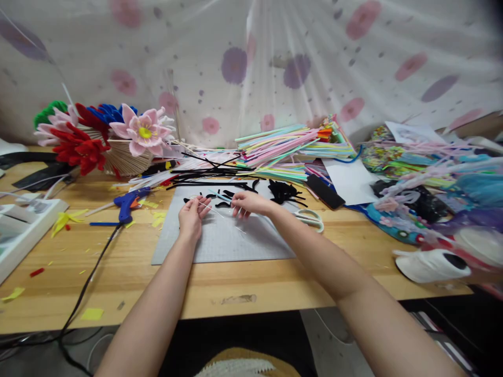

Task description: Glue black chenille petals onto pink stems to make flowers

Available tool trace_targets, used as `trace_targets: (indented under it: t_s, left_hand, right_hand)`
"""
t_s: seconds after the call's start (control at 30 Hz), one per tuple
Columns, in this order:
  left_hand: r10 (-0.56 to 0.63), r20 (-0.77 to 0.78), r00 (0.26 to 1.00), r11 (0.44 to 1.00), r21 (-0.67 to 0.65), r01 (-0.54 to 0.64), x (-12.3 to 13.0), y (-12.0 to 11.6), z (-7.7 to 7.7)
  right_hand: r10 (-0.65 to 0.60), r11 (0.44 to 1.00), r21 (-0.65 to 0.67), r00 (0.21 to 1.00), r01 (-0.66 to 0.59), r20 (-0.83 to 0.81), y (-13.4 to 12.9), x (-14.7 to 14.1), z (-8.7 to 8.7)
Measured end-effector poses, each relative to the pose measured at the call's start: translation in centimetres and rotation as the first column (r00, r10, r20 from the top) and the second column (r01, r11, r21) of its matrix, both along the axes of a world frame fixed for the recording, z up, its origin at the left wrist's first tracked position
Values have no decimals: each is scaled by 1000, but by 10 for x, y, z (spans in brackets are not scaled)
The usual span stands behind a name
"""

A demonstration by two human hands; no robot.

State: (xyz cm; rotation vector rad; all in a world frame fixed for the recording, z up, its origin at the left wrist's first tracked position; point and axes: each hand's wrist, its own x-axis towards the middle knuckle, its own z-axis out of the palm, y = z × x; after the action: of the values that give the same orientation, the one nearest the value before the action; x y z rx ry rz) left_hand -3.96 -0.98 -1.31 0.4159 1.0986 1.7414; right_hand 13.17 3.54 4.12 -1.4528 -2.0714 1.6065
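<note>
Over the left part of the grey mat, my left hand is closed on a thin white strand that slants down to the right. My right hand is close beside it, with its fingers curled together; what they hold, if anything, is too small to name. Short black fuzzy pieces lie behind the hands. A black fuzzy cluster sits on the mat's back right, and white-handled scissors rest at its right edge.
A blue glue gun and fuzzy flowers are at the left. Bundles of pastel pipe cleaners and black stems lie behind the mat. A black phone and a white spool are on the right.
</note>
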Motion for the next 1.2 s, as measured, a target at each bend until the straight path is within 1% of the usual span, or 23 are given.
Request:
trace_targets:
  t_s: [0.03, 0.07, 0.1, 0.17, 0.2, 0.23, 0.27, 0.33, 0.4, 0.43, 0.47, 0.53, 0.6, 0.63, 0.67, 0.73, 0.8, 0.87, 0.93, 1.0, 1.1, 1.2]
  left_hand:
    - [18, 9, 1000, 1000, 1, -18, -2, 1, 0]
    - [27, 18, 999, 1000, 4, -27, -4, 2, -1]
    - [29, 25, 999, 1000, 7, -29, -5, 3, -1]
    - [21, 27, 999, 1000, 17, -22, -7, 4, -3]
    - [16, 23, 1000, 1000, 24, -16, -8, 4, -4]
    - [11, 20, 1000, 999, 30, -11, -8, 4, -4]
    - [8, 19, 1000, 999, 37, -9, -8, 4, -5]
    - [7, 22, 1000, 999, 53, -8, -8, 4, -6]
    - [4, 22, 1000, 998, 67, -5, -9, 3, -7]
    - [-1, 19, 1000, 997, 72, -1, -10, 3, -7]
    - [-4, 16, 1000, 997, 75, 2, -11, 3, -7]
    - [0, 20, 1000, 997, 72, -1, -12, 5, -7]
    - [17, 41, 999, 998, 60, -19, -11, 8, -7]
    - [25, 57, 998, 998, 52, -28, -9, 11, -6]
    - [27, 75, 997, 999, 44, -30, -6, 14, -4]
    - [10, 114, 993, 999, 37, -14, 3, 21, -1]
    - [-34, 153, 988, 999, 34, 29, 15, 28, 2]
    - [-80, 200, 976, 997, 16, 79, 26, 34, 4]
    - [-105, 232, 967, 994, 11, 106, 33, 37, 4]
    - [-117, 227, 967, 993, 9, 118, 32, 37, 3]
    - [-135, 187, 973, 991, 1, 137, 22, 35, 2]
    - [-113, 161, 980, 993, -4, 115, 10, 35, 1]
  right_hand:
    - [10, 987, 156, 994, -28, 113, 9, 5, 7]
    - [2, 947, 313, 976, -73, 219, 19, 11, 14]
    - [-32, 882, 455, 950, -120, 312, 30, 17, 19]
    - [-161, 733, 654, 885, -190, 437, 51, 27, 22]
    - [-224, 670, 713, 859, -207, 460, 62, 32, 20]
    - [-270, 619, 755, 845, -214, 461, 73, 36, 15]
    - [-288, 582, 784, 846, -217, 448, 82, 40, 10]
    - [-268, 553, 806, 870, -214, 414, 99, 48, -3]
    - [-298, 539, 829, 887, -150, 353, 110, 58, -13]
    - [-346, 533, 841, 883, -93, 317, 114, 64, -17]
    - [-408, 528, 848, 868, -29, 284, 116, 72, -18]
    - [-529, 527, 846, 811, 82, 251, 119, 92, -18]
    - [-602, 542, 829, 753, 142, 265, 119, 115, -17]
    - [-616, 557, 817, 734, 151, 284, 119, 126, -16]
    - [-616, 575, 805, 725, 148, 307, 118, 135, -17]
    - [-579, 619, 778, 732, 108, 359, 117, 149, -20]
    - [-513, 656, 754, 751, 32, 415, 115, 155, -25]
    - [-459, 677, 735, 759, -37, 461, 115, 155, -30]
    - [-437, 674, 735, 763, -74, 477, 115, 153, -33]
    - [-447, 646, 759, 767, -80, 460, 117, 151, -34]
    - [-427, 612, 781, 777, -129, 463, 119, 148, -32]
    - [-364, 617, 753, 766, -228, 530, 121, 144, -32]
